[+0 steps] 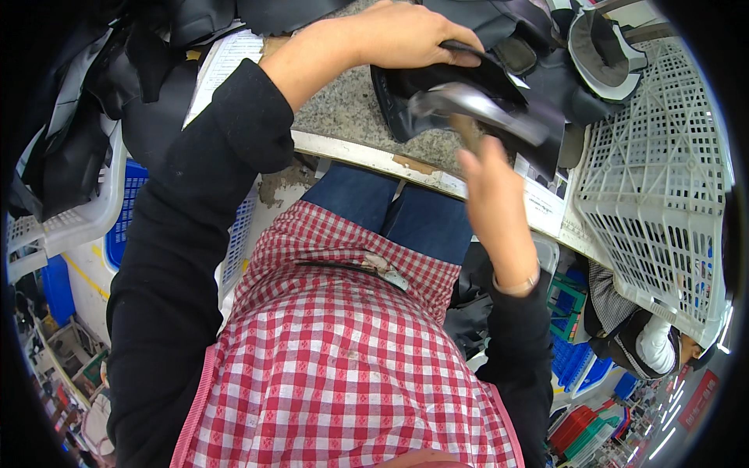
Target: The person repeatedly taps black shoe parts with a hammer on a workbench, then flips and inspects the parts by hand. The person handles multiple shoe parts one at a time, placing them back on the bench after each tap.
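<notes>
My left hand (409, 35) reaches across the top of the worktable, its fingers closed on the edge of a black leather piece (490, 76). That piece looks curved and partly raised, like a shoe upper. In my right hand (499, 210) is a hammer (488, 109), gripped by its short wooden handle. The shiny metal head is smeared by motion and appears over the leather piece; I cannot tell whether it touches. My left thumb is mostly hidden.
A speckled stone slab (335, 109) lies on the worktable. Black leather pieces (160, 93) pile up at the left. On the right stands a white plastic basket (651, 195), with a grey-lined shoe part (601, 51) beside it. Beyond the basket, another person (644, 335) is visible.
</notes>
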`<action>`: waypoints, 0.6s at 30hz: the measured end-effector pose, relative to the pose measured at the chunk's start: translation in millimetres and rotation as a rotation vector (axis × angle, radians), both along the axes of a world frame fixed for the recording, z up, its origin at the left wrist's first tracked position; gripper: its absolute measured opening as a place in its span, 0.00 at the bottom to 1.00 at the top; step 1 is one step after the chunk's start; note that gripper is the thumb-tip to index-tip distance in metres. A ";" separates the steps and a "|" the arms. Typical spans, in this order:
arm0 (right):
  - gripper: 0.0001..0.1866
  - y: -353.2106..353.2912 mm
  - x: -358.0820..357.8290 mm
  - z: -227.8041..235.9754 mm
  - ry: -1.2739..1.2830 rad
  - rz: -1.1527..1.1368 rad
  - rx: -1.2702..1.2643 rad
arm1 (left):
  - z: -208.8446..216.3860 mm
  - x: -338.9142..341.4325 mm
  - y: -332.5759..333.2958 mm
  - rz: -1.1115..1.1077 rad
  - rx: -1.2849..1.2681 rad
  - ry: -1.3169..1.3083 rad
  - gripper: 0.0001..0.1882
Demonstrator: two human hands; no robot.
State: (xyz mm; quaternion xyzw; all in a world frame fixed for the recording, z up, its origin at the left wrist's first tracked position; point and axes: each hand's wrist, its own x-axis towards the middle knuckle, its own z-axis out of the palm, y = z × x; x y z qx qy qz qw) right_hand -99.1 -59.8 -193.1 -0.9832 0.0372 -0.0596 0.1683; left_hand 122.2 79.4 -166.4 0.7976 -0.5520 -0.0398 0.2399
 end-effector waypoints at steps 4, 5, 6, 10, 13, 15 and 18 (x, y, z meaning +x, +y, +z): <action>0.16 -4.2 19.5 -12.8 -0.074 0.100 -0.063 | -5.7 -2.2 6.9 0.106 0.017 0.008 0.23; 0.16 -6.9 17.2 -14.3 -0.039 0.062 -0.059 | -6.9 -1.4 10.3 0.100 0.006 0.031 0.23; 0.16 -8.9 16.9 -15.7 0.021 -0.050 -0.042 | -8.7 -0.8 12.4 0.117 0.010 0.052 0.23; 0.14 -7.8 14.7 -14.2 -0.002 0.161 0.038 | -12.4 5.2 15.7 0.143 0.011 0.087 0.23; 0.14 -5.9 17.9 -11.6 0.063 0.079 -0.107 | -15.0 5.6 15.1 0.137 -0.029 0.072 0.23; 0.13 -6.9 17.7 -8.9 0.108 -0.129 0.019 | -17.2 4.2 16.4 0.145 -0.033 0.119 0.24; 0.15 -16.3 17.2 -15.3 -0.046 -0.083 0.071 | -22.3 3.3 19.0 0.150 -0.045 0.158 0.24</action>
